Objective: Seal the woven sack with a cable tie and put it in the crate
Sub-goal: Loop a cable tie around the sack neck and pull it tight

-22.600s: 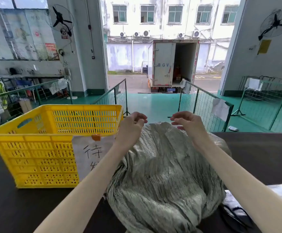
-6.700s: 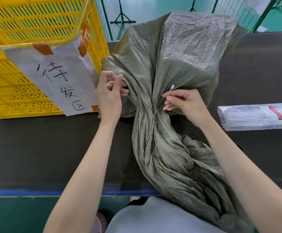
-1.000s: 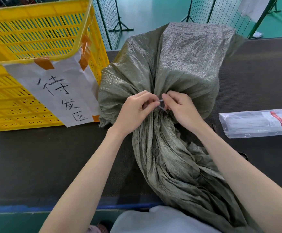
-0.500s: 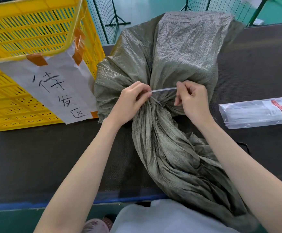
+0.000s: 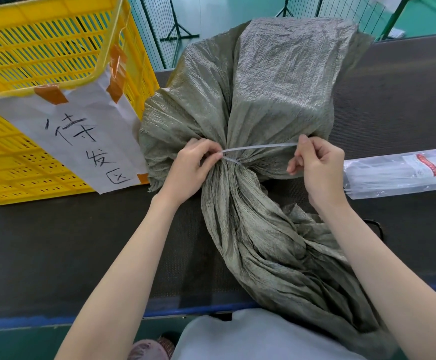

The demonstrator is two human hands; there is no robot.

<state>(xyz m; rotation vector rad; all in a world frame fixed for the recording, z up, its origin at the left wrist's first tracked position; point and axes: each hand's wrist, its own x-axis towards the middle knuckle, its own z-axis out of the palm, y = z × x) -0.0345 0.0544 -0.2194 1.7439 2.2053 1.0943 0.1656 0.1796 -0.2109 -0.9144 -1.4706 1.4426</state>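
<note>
A grey-green woven sack [image 5: 276, 81] lies on the dark table [image 5: 56, 242], its neck gathered and its loose mouth trailing toward me over the table edge. A white cable tie [image 5: 259, 147] loops the neck. My left hand [image 5: 192, 166] pinches the tie's head at the gathered neck. My right hand [image 5: 318, 167] grips the tie's free tail and holds it stretched out to the right. The yellow crate [image 5: 43, 48] stands at the left, touching the sack, with a handwritten paper label [image 5: 81, 136] taped to its front.
A clear plastic packet of cable ties [image 5: 401, 172] lies on the table at the right. A dark cord [image 5: 376, 226] shows near my right forearm. Green metal fencing [image 5: 159, 29] stands behind the table. The table's blue front edge [image 5: 56, 320] runs below.
My right hand has drawn the tie's tail farther to the right, so more strap shows between the hands. My left hand stays at the neck.
</note>
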